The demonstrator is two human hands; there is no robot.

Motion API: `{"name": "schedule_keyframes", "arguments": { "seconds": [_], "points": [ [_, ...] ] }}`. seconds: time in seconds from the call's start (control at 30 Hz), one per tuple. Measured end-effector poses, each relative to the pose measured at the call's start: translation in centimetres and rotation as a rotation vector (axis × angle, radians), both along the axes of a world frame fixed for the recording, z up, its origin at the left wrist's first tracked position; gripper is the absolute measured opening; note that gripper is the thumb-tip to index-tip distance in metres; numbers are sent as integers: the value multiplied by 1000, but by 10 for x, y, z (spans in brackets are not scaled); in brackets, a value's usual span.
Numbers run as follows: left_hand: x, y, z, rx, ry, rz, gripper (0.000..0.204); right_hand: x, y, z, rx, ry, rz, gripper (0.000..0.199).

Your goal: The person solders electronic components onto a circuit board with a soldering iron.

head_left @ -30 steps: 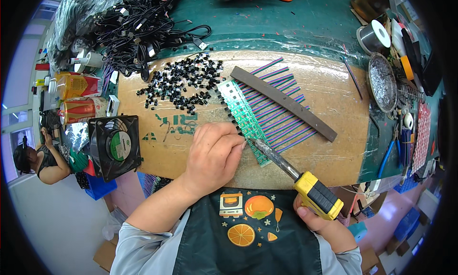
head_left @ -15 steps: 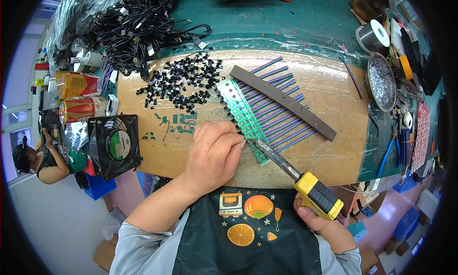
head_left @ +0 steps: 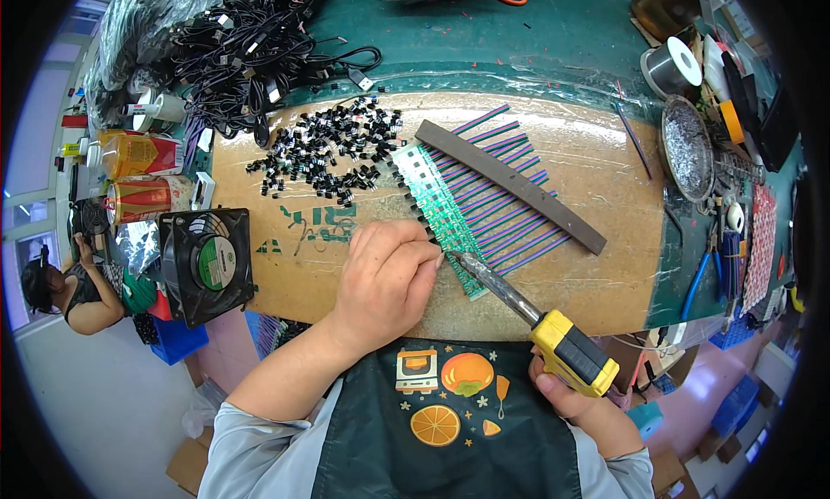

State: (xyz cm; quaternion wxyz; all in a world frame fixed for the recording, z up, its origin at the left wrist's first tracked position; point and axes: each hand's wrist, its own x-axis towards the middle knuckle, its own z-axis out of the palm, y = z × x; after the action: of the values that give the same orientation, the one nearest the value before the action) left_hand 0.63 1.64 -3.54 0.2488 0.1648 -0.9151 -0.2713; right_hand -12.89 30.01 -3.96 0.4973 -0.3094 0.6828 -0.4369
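My right hand (head_left: 566,393) grips the yellow-and-black handle of a soldering iron (head_left: 527,310); its metal tip touches the near end of a long green circuit board strip (head_left: 437,209). My left hand (head_left: 385,278) rests fingers-curled on the brown work board (head_left: 596,179), its fingertips at the strip's left edge right beside the iron's tip; whether it pinches something is hidden. Several purple-and-green ribbon wires (head_left: 506,214) fan out from the strip under a dark flat bar (head_left: 510,186). A heap of small black components (head_left: 328,149) lies to the left.
A black cooling fan (head_left: 207,265) sits at the board's left edge beside orange snack packets (head_left: 138,175). Tangled black cables (head_left: 233,41) fill the back left. A solder spool (head_left: 674,67), a round metal dish (head_left: 692,149) and blue-handled pliers (head_left: 705,278) stand right. Another person (head_left: 65,287) is at far left.
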Motion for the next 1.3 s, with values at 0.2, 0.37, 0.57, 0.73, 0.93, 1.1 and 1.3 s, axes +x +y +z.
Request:
{"name": "schedule_keyframes", "arguments": {
  "seconds": [0.2,0.37,0.57,0.73,0.93,1.1,1.3],
  "points": [
    [-1,1,0,3,-7,8,18,-4,1,0,39,50,45,18],
    [-4,1,-1,7,10,-2,17,-3,5,6,-10,-99,-109,17],
    [-1,-1,1,9,6,14,19,-25,6,7,-374,-172,-512,48],
    [5,0,5,11,-8,61,18,-88,-10,12,-693,275,-901,56],
    [6,-12,14,109,62,36,14,-91,1,16,-539,72,-851,60],
    [27,-52,16,-25,-40,398,9,-59,-20,6,-524,-107,-749,63],
    [30,-61,20,66,-163,395,8,-38,-33,6,-485,-243,-646,63]
  ]
}}
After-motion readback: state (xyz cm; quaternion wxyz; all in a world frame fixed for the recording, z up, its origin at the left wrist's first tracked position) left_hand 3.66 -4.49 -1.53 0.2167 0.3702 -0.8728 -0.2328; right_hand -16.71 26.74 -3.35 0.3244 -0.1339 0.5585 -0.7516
